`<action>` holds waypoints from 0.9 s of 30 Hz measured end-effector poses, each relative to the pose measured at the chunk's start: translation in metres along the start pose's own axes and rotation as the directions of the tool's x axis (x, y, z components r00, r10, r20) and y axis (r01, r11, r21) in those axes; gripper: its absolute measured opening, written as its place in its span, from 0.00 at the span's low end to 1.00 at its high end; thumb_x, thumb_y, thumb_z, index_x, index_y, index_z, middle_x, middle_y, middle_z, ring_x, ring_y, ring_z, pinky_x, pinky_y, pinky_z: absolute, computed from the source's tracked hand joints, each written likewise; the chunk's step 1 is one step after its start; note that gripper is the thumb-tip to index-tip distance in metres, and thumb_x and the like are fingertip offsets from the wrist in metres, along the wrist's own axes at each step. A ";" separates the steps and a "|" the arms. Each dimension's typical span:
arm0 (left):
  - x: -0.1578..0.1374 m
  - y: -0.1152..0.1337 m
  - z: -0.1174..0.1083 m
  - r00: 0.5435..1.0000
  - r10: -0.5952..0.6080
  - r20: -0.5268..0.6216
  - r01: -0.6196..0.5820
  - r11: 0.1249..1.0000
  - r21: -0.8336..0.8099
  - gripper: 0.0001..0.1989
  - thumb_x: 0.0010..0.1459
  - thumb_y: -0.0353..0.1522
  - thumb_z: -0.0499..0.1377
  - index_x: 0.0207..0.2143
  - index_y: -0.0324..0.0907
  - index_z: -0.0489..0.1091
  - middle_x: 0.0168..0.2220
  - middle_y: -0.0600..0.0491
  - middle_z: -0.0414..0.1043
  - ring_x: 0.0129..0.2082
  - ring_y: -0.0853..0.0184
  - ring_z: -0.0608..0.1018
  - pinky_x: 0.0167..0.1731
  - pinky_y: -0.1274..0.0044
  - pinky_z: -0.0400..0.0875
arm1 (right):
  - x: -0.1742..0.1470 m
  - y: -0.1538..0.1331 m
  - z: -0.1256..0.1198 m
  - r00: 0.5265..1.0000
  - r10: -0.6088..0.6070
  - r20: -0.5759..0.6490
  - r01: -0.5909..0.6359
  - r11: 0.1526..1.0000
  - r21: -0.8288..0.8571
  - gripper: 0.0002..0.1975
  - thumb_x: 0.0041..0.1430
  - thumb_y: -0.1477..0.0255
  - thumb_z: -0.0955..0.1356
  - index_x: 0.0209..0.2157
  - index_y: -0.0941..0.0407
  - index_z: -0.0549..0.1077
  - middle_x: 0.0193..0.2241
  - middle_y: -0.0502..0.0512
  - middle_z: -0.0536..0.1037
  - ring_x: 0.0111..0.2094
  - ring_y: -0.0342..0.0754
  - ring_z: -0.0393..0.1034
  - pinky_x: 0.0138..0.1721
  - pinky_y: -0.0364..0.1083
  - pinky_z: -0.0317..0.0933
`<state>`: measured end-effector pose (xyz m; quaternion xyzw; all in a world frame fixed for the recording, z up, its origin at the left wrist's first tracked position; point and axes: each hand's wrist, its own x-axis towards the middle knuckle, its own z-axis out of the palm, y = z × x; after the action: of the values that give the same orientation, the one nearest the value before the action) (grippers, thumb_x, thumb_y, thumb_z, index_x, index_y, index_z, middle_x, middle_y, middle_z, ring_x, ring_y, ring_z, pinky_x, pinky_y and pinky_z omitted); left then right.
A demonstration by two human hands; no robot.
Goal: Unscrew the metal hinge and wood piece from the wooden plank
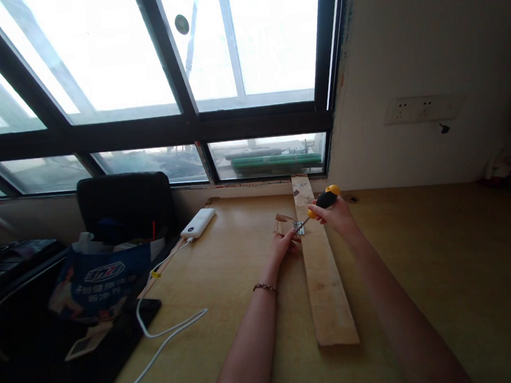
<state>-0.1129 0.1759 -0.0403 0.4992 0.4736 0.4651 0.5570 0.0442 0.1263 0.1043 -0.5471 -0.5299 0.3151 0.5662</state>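
My right hand point(336, 214) is closed around a screwdriver point(328, 197) with a black and yellow handle. Its shaft slants down to the left, the tip at a small metal hinge point(301, 231). The hinge lies at the left edge of a long wooden board point(329, 292), which is flat on the table and runs toward the window. My left hand point(283, 243) grips a small wooden block point(285, 218) beside the board, its fingertips close to the hinge and the screwdriver tip. Part of the block and some left fingers are hidden.
A white power bank point(198, 223) lies at the table's left edge, its white cable point(173, 331) looping across the tabletop point(226, 264). Left of the table stand a black chair point(126, 204) and a blue bag point(98, 280). Window and wall bound the far side.
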 end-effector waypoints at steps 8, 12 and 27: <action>-0.001 0.004 0.001 0.999 0.026 0.020 -0.025 0.999 -0.035 0.17 0.49 0.41 0.57 0.29 0.33 0.69 0.23 0.47 0.74 0.11 0.73 0.70 0.11 0.82 0.58 | 0.003 0.001 -0.003 0.998 0.062 -0.011 -0.061 0.992 0.112 0.14 0.34 0.69 0.73 0.24 0.58 0.67 0.20 0.53 0.76 0.20 0.51 0.73 0.20 0.46 0.70; -0.002 0.006 0.001 1.000 0.011 0.017 -0.010 0.998 -0.058 0.16 0.49 0.40 0.57 0.29 0.33 0.69 0.23 0.48 0.73 0.12 0.74 0.70 0.12 0.83 0.59 | 0.003 0.004 0.002 0.977 0.089 -0.195 -0.077 0.995 0.070 0.14 0.36 0.67 0.72 0.24 0.57 0.66 0.17 0.52 0.75 0.17 0.52 0.72 0.16 0.45 0.69; -0.003 0.007 0.001 0.998 -0.052 0.034 0.054 0.996 -0.064 0.18 0.47 0.44 0.59 0.26 0.35 0.69 0.26 0.47 0.74 0.14 0.75 0.71 0.14 0.83 0.61 | 0.010 0.021 0.004 0.973 0.027 -0.227 -0.001 0.993 0.114 0.15 0.39 0.62 0.71 0.26 0.58 0.67 0.22 0.56 0.77 0.20 0.52 0.73 0.20 0.46 0.71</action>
<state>-0.1123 0.1738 -0.0331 0.4754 0.4624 0.4574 0.5925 0.0473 0.1414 0.0862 -0.5506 -0.4385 0.2836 0.6513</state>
